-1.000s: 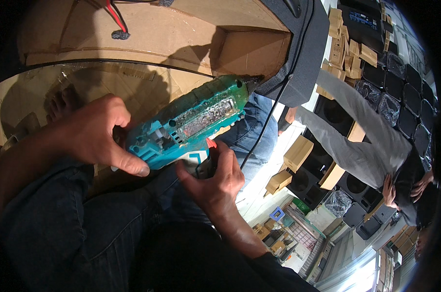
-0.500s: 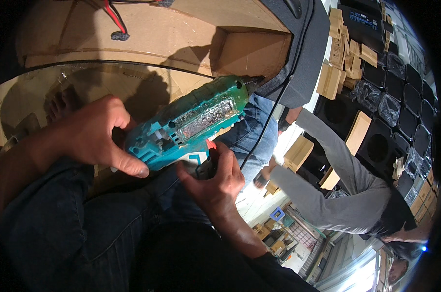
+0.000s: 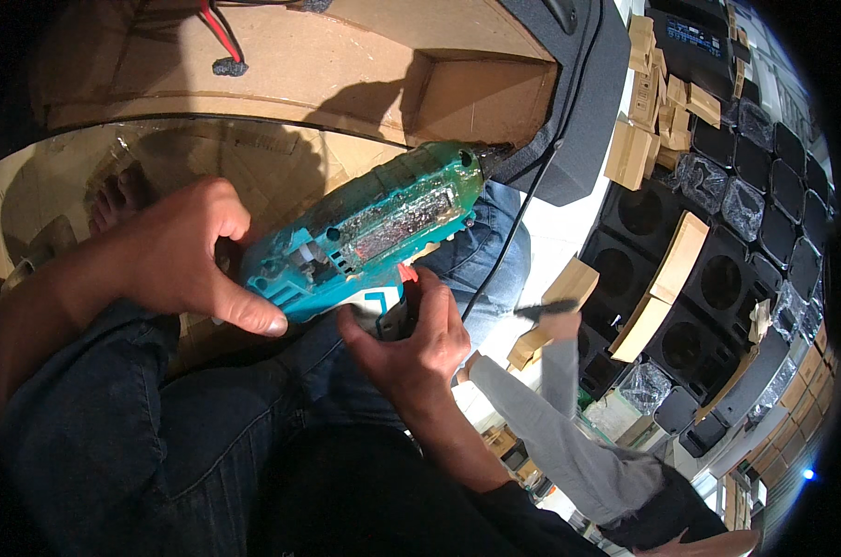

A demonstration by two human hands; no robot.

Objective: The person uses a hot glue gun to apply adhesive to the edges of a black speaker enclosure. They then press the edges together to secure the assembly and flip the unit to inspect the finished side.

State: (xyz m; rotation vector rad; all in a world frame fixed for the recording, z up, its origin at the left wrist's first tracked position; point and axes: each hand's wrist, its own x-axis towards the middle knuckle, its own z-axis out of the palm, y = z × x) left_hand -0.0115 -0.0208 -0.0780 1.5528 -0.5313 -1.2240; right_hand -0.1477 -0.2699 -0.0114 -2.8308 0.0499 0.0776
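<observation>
Across my lap lies a teal hot glue gun (image 3: 355, 246) with a red trigger and a dark nozzle pointing up to the right. Glossy, lumpy residue covers its casing. My left hand (image 3: 193, 255) wraps the rear end, thumb along its near side. The white-and-teal handle is held by my right hand (image 3: 416, 343), with the fingers by the red trigger. Just beyond the nozzle is an open speaker cabinet (image 3: 481, 97), bare brown board inside and dark grey outside. Part of the handle is hidden by my right hand.
Red and black wires (image 3: 220, 35) hang inside the cabinet. A black cable (image 3: 532, 181) runs down its right side past the gun. Farther right are cardboard boxes (image 3: 631, 153), black speaker cabinets (image 3: 615, 269) and a person in grey trousers (image 3: 569, 446). Flattened cardboard (image 3: 58, 172) lies beneath.
The person in grey trousers has moved down and to the left in the view. My hands and the glue gun have shifted only very slightly, with the same hold.
</observation>
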